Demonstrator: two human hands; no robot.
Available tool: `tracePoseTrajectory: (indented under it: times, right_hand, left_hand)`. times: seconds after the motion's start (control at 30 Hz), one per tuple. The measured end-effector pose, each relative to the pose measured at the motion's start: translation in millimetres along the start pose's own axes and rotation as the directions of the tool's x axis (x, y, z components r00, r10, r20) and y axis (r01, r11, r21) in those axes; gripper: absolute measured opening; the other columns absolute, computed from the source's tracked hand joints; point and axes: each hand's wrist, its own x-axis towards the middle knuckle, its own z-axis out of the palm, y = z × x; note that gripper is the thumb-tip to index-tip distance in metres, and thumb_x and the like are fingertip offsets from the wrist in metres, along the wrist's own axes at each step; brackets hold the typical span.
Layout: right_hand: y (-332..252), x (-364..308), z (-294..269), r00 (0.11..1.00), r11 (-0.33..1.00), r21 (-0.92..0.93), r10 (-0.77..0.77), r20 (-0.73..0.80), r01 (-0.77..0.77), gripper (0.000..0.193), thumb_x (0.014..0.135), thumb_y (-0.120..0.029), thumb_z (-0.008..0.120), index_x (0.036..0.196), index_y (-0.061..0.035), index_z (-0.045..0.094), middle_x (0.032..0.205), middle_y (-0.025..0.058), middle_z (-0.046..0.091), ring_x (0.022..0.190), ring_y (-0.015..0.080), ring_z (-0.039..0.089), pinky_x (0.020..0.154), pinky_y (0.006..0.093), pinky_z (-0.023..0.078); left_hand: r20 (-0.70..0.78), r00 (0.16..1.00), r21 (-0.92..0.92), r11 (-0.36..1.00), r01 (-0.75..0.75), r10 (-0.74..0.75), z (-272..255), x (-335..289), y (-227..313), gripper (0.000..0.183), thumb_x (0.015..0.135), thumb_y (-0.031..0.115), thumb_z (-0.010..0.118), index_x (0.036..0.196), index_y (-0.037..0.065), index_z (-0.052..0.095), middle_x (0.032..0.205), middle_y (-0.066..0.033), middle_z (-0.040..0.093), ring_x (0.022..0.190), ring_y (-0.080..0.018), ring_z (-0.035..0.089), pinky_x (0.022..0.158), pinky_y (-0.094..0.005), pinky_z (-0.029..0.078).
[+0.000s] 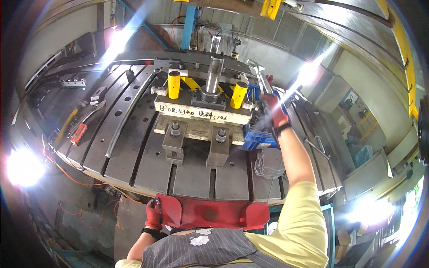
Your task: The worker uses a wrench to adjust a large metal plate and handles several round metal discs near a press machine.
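Right hand (pixel 273 110) clasps a metal tool (pixel 261 77) at a blue crate (pixel 258 141) (yellow post (pixel 239 95) near).

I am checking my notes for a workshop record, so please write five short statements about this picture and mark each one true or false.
1. The left hand, in a red glove, is at the left end of the red panel. True.
2. The right hand is at the table's left edge. False: the right hand is at the blue crate.
3. A yellow cylinder stands on each side of the upright metal post. True: one left, one right.
4. The small red object lies inside the blue crate. False: the red object lies on the left part of the slotted table.
5. The right sleeve is dark blue. False: the sleeve is pale yellow.
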Motion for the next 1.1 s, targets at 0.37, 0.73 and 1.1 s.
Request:
tracePoseTrajectory:
  times: [0.37, 0.73, 1.1]
  right_hand:
    - [13.1, 157.2, 23.6, 0.996, 0.947, -0.312, 0.085, 0.036, -0.069, 0.021, 0.078, -0.026, 0.051, 0.067, -0.0080, 0.051, 0.058, 0.0077, 0.055, 0.040, 0.0163, 0.046, 0.039, 0.0266, 0.037]
    - [-13.6, 70.4, -24.7, 0.997, 0.954, 0.291, 0.062, 0.055, -0.075, 0.015, 0.078, -0.024, 0.054, 0.084, -0.0109, 0.059, 0.068, -0.0001, 0.060, 0.053, 0.0130, 0.054, 0.049, 0.0249, 0.044]
    - [-41.8, -212.4, -153.9, 0.940, 0.987, -0.071, 0.113, -0.323, -0.143, 0.014, 0.082, -0.021, 0.051, 0.081, -0.0080, 0.056, 0.060, 0.0039, 0.056, 0.043, 0.0102, 0.051, 0.036, 0.0202, 0.037]
  left_hand:
    - [-0.034, 0.999, 0.052, 0.998, 0.043, -0.041, 5.8, -2.1, 9.4, 0.021, 0.077, 0.005, 0.056, 0.097, 0.000, 0.052, 0.088, -0.0069, 0.059, 0.080, -0.0156, 0.056, 0.073, -0.0271, 0.044]
    - [0.006, 1.000, 0.044, 0.999, -0.017, 0.017, 6.2, -1.3, 12.7, 0.022, 0.077, 0.004, 0.056, 0.098, 0.001, 0.051, 0.092, -0.0090, 0.057, 0.084, -0.0166, 0.055, 0.076, -0.0276, 0.043]
    - [0.129, 0.991, 0.086, 0.995, -0.057, 0.045, 10.7, -10.2, 34.4, 0.014, 0.082, 0.004, 0.044, 0.093, 0.000, 0.052, 0.085, -0.0031, 0.056, 0.076, -0.0112, 0.050, 0.070, -0.0253, 0.041]
